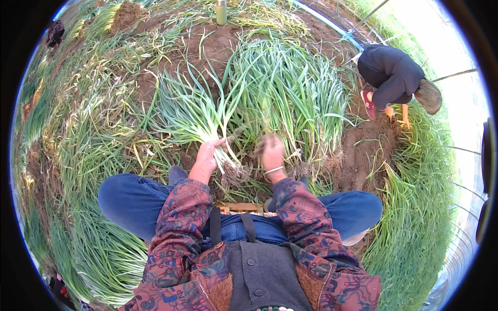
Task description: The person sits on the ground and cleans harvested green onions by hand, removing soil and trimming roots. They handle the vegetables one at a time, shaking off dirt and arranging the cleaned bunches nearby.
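Note:
My left hand (207,156) is closed around the white lower stems of a bunch of leek-like allium stalks (196,120). Their green leaves fan out away from me, and the brown, soil-covered roots (232,173) hang past my fingers towards the right. My right hand (271,151), with a pale bangle at the wrist, is blurred by motion. It is at the near left edge of a large heap of unsorted stalks (290,89). A faint, blurred streak of leaves rises above its fingers, and whether they grip a stalk cannot be made out.
A person (393,76) in dark clothing bends over the greens at the right. A green bottle (221,12) stands on the soil at the far side. Pulled stalks (105,248) lie at my left, and loose leaves (105,116) litter the ground. Clear plastic sheeting (463,116) borders the right.

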The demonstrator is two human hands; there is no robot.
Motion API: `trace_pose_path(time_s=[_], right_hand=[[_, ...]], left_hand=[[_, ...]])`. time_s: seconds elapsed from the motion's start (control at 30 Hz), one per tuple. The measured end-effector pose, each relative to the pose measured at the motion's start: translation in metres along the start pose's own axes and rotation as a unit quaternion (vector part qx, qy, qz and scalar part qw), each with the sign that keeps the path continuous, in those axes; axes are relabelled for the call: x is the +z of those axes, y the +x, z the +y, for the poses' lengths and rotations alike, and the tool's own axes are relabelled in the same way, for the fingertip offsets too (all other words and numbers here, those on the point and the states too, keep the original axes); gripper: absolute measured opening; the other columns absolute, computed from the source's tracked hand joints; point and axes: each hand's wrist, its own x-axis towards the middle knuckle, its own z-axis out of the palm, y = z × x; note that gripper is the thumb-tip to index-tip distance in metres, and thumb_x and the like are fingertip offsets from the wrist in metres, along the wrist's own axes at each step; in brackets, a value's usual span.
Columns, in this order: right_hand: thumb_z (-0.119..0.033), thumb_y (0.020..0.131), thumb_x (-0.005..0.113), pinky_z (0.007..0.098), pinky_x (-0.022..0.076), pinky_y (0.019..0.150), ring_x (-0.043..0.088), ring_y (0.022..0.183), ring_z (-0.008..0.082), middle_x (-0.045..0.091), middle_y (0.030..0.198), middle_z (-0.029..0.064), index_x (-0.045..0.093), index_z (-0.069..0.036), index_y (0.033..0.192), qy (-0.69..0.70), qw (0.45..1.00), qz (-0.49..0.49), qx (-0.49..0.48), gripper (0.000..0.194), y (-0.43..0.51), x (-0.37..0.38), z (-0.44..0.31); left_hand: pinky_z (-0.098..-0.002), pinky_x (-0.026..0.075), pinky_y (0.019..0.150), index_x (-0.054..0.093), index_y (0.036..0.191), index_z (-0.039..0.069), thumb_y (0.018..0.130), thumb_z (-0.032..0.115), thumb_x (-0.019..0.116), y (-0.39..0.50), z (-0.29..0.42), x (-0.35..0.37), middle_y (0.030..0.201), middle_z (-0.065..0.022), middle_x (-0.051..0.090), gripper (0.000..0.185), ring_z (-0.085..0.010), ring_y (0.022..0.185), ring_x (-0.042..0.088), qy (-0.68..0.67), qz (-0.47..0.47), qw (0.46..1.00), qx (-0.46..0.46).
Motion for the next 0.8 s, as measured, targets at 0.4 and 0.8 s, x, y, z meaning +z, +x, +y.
trace_pose_path(time_s=[0.4,0.8], right_hand=[[-0.03,0.093,0.05,0.0303,0.0505,0.062,0.062,0.064,0.0167,0.065,0.088,0.0138,0.055,0.003,0.116,-0.121,0.956,-0.218,0.155,0.041,0.026,0.032,0.031],[-0.027,0.091,0.05,0.0316,0.0441,0.062,0.054,0.064,0.0158,0.057,0.069,0.0086,0.063,-0.002,0.092,-0.215,0.926,-0.31,0.009,0.027,0.002,0.01,0.043]], left_hand=[[-0.0301,0.049,0.051,0.058,0.1,-0.004,0.077,-0.002,0.065,0.01,-0.048,0.005,0.076,-0.0085,0.062,0.023,-0.0177,0.059,0.059,0.125,-0.024,0.99,0.052],[-0.0265,0.05,0.05,0.062,0.09,-0.008,0.076,0.0,0.067,0.004,-0.018,0.006,0.073,-0.0115,0.063,0.017,-0.0166,0.056,0.059,0.078,-0.055,0.995,0.014]])
